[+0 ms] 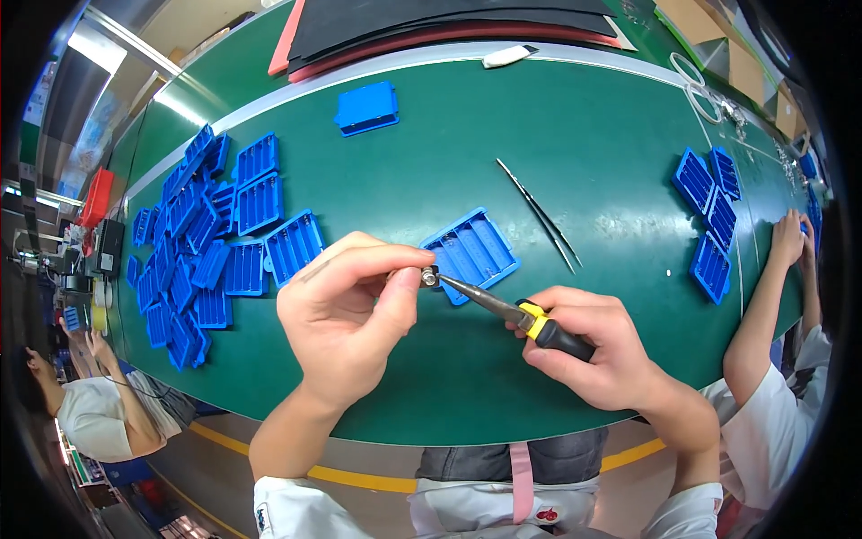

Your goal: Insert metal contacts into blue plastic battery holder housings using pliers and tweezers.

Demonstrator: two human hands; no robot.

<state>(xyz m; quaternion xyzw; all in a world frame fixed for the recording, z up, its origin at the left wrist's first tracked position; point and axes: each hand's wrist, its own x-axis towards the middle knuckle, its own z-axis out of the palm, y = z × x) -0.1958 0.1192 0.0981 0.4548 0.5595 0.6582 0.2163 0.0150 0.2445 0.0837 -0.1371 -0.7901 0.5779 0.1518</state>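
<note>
Between thumb and index finger, my left hand (350,314) pinches a small metal part (430,276), silvery with a dark edge; its exact kind is too small to tell. My right hand (597,346) grips needle-nose pliers (503,308) with black and yellow handles. The pliers' tip points left and meets or nearly meets the small part. Just beyond it on the green table lies a blue plastic tray (471,251) with long parallel slots, partly hidden by my left fingers and the pliers. A pair of tweezers (540,216) rests to the right of that tray.
A heap of blue slotted trays (193,234) covers the table's left side. One blue tray (368,108) lies face down farther back. Several more (709,211) stand at right, near a co-worker's hands (792,238). Black and red sheets (449,31) are stacked at the far edge.
</note>
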